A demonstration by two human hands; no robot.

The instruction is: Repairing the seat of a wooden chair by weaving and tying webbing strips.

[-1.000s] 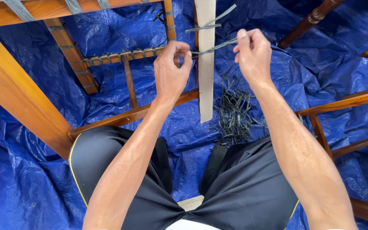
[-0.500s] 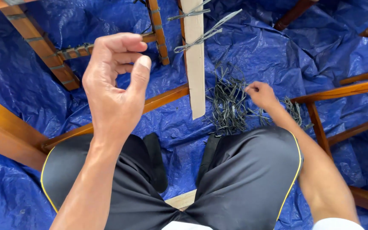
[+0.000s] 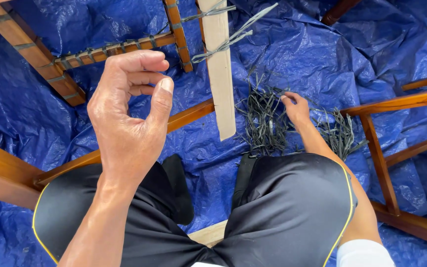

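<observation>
Where right hand [image 3: 296, 106] reaches — dark strips [image 3: 265, 121].

Left hand [image 3: 129, 118]: raised close to the camera, back of the hand facing the viewer, forearm rising from the lower left. Fingers are curled inward and the thumb is extended upward beside the index fingertip, with a small gap between them; nothing is held in this pinch.

Right hand [image 3: 296, 108]: arm extended forward and down past the right knee, elbow nearly straight. The hand is lowered, palm down, fingers bent with the fingertips pointing left. Whether the fingers are closed cannot be determined.
</observation>
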